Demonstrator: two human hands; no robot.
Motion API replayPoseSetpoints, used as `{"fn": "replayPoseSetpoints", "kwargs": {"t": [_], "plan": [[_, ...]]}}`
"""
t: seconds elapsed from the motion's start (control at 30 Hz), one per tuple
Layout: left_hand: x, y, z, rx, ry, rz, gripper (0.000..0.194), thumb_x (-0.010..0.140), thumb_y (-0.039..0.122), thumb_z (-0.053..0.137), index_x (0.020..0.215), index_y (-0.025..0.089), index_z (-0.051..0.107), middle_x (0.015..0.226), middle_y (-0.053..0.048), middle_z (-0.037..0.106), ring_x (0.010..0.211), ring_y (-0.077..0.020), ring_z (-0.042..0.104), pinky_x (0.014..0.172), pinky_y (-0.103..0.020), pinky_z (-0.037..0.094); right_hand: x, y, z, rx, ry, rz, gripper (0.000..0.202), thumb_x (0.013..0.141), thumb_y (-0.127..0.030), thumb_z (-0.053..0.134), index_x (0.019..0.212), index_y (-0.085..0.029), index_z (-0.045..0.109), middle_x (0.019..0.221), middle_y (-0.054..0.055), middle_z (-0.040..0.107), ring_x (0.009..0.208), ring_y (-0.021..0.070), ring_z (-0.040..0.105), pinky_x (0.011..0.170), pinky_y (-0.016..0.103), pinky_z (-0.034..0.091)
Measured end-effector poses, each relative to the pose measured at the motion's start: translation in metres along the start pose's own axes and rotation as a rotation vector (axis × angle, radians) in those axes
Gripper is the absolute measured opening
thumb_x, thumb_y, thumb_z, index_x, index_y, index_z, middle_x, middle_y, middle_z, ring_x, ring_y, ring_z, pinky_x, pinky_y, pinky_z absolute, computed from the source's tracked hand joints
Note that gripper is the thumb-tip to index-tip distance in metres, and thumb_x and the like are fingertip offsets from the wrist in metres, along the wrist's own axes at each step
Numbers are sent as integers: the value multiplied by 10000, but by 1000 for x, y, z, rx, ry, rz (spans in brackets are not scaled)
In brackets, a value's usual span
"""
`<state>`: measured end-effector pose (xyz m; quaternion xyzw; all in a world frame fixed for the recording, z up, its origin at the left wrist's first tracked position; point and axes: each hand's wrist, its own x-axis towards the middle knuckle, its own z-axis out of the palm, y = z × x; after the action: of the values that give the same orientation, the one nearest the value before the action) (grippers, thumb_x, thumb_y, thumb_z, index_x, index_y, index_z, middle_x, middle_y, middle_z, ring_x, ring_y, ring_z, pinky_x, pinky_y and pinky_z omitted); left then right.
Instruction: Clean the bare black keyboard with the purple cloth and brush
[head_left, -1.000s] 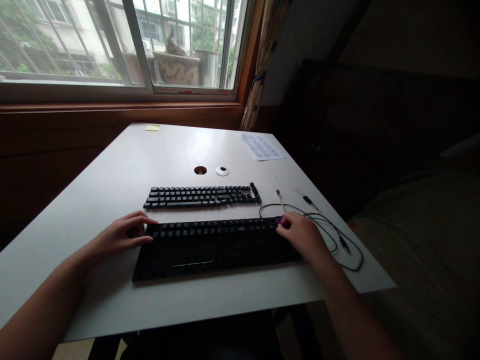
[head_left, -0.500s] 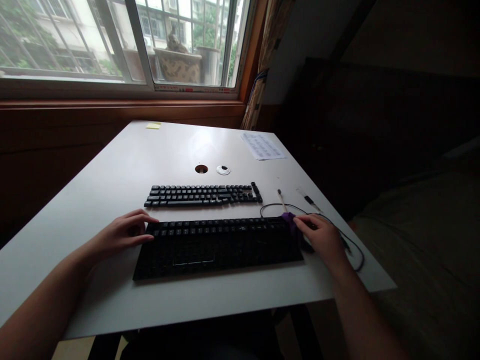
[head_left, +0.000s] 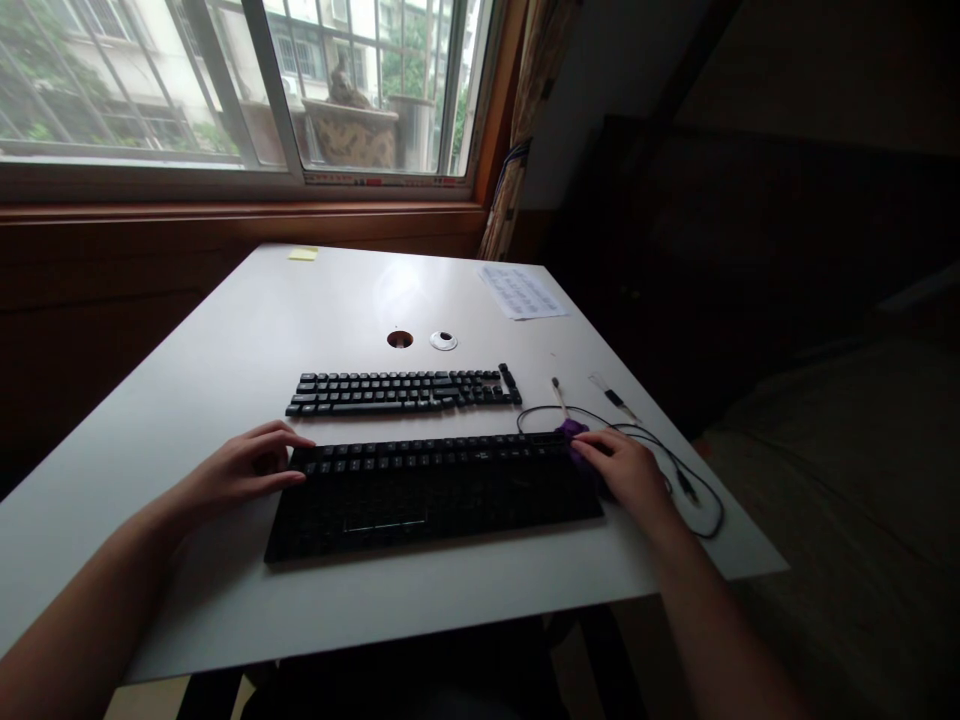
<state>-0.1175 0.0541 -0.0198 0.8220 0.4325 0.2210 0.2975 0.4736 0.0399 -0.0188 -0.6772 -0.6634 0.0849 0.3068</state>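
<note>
A black keyboard (head_left: pixel 442 510) lies near the front of the white table. Its two back rows carry keycaps, while the front part looks bare of them. My left hand (head_left: pixel 247 465) grips its back left corner between thumb and fingers. At the back right corner, my right hand (head_left: pixel 619 465) pinches a purple cloth (head_left: pixel 573 428) against the keyboard. Part of the cloth is hidden by the fingers. Behind the keyboard, loose black keycaps (head_left: pixel 397 392) are laid out in rows. A thin stick with a dark tip (head_left: pixel 557 390) sticks out behind the cloth.
A black cable (head_left: pixel 720 510) loops around my right hand. A small tool with a black middle (head_left: pixel 615 398) lies near the table's right edge. Farther back are a printed sheet (head_left: pixel 523 292), a yellow note (head_left: pixel 303 254), a cable hole (head_left: pixel 400 340) and its white cover (head_left: pixel 443 341).
My right hand has shifted slightly left along the keyboard's right end with the purple cloth. My left hand keeps its hold on the corner. The whole view has moved a little.
</note>
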Motion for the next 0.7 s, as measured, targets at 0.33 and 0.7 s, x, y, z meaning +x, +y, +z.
{"fn": "replayPoseSetpoints", "kwargs": {"t": [0.33,0.7], "plan": [[1,1,-1,-14,-5,1,363,940,458,703,1236,247,696,992,-45,621,728,-143,619,663,-253,553,-7,-9,-12,33,80,-119,219,907,-436,651,929,-250,765,951,43,739,912,241,690,863,374,508],[1,1,0,8,-9,15,357,949,456,692,1230,237,688,966,-33,611,724,-135,622,661,-244,548,6,16,-12,-97,199,52,316,878,-497,616,857,-220,766,934,67,750,839,251,683,799,385,505]]}}
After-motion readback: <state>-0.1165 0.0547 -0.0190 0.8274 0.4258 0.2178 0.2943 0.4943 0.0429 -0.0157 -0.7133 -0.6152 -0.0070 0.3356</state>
